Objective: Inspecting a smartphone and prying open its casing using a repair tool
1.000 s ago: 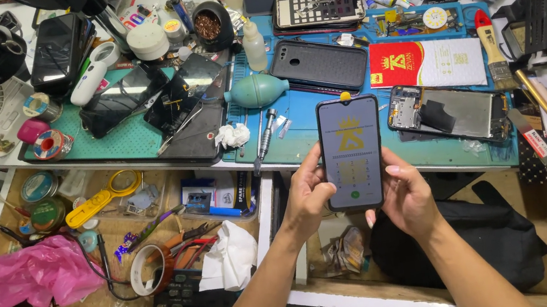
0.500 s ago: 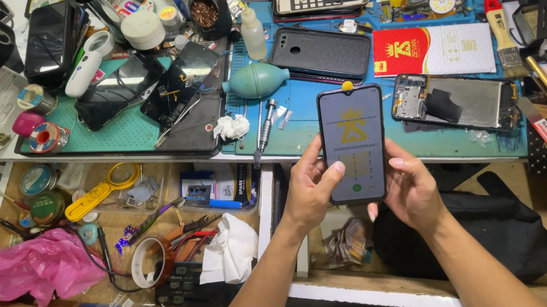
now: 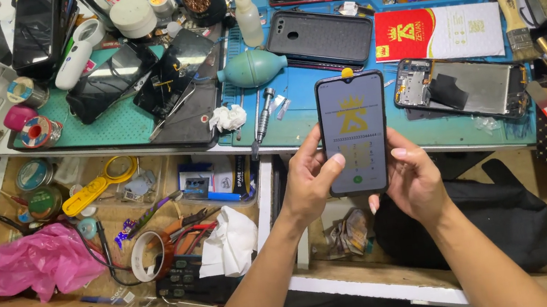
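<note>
Held item: a smartphone (image 3: 355, 133), slim glossy slab with lit screen, is held upright above the front edge of the blue work mat (image 3: 296, 111).
Left hand (image 3: 310, 184): the phone's left edge is gripped; the thumb is laid on the screen.
Right hand (image 3: 414, 180): the right edge and lower corner are clasped.
Clearance: open room is seen only below the hands, above a black fabric bag (image 3: 510, 213).
Neighbours: a gutted phone chassis (image 3: 467, 87) lies just right; a rubber blower bulb (image 3: 253, 69) and metal screwdriver (image 3: 260, 120) lie left.
</note>
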